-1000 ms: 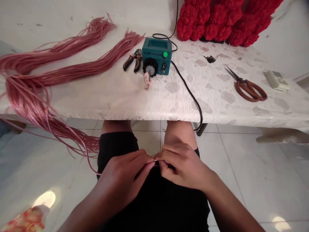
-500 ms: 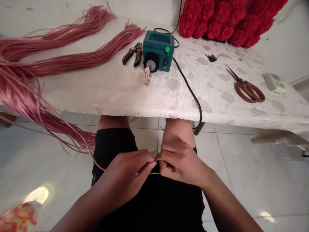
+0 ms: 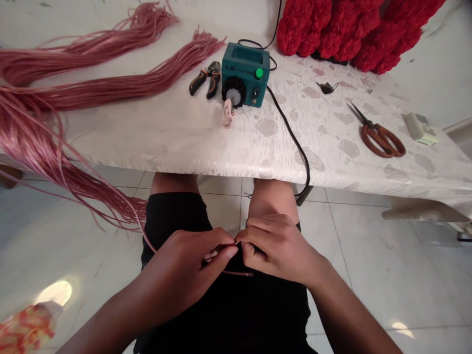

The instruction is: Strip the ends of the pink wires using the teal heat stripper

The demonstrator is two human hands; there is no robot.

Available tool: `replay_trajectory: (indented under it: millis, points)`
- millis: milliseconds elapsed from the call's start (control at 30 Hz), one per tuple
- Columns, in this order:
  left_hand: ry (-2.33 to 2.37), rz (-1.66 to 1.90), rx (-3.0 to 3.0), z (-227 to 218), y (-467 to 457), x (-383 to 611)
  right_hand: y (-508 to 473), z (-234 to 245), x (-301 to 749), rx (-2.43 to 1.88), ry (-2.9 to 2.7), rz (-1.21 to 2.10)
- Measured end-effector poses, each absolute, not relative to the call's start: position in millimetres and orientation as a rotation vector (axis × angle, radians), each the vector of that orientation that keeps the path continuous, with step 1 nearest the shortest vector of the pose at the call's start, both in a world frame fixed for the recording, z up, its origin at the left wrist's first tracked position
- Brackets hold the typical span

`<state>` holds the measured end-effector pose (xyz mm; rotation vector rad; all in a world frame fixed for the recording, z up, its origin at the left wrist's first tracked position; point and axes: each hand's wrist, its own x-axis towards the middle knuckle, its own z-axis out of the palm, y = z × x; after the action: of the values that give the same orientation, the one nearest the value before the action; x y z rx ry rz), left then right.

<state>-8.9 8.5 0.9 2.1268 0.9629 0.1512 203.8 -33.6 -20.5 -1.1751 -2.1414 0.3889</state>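
Observation:
Above my lap both hands meet, fingertips almost touching. My left hand (image 3: 193, 260) is closed in a pinch on a thin pink cord (image 3: 148, 242), which runs in from the hanging strands at the left. A free end of cord pokes out below the left fingers, pointing right. My right hand (image 3: 276, 246) pinches a tiny bit of something thin right at the left fingertips; it looks like cord, but the fingers cover most of it. Long bundles of pink cord (image 3: 121, 91) lie across the table's left side and droop over its front edge.
On the table (image 3: 173, 142) stand a teal motor box (image 3: 243, 73) with a pink clip on its spindle, pliers (image 3: 206, 78), scissors (image 3: 383, 140), a small pale box (image 3: 420, 128) and red artificial flowers (image 3: 332, 29). A black cable (image 3: 291, 132) hangs over the front edge.
The cord's end below my left hand now shows free, where before it reached across to my right hand. Both hands stay pinched together in nearly the same place.

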Motion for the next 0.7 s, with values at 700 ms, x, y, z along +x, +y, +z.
replay_trajectory:
  millis: [700]
  points:
    - [0.714,0.133,2.271,2.3,11.2,-16.9,-40.2,-20.4,195.8,-1.142,-2.101,0.333]
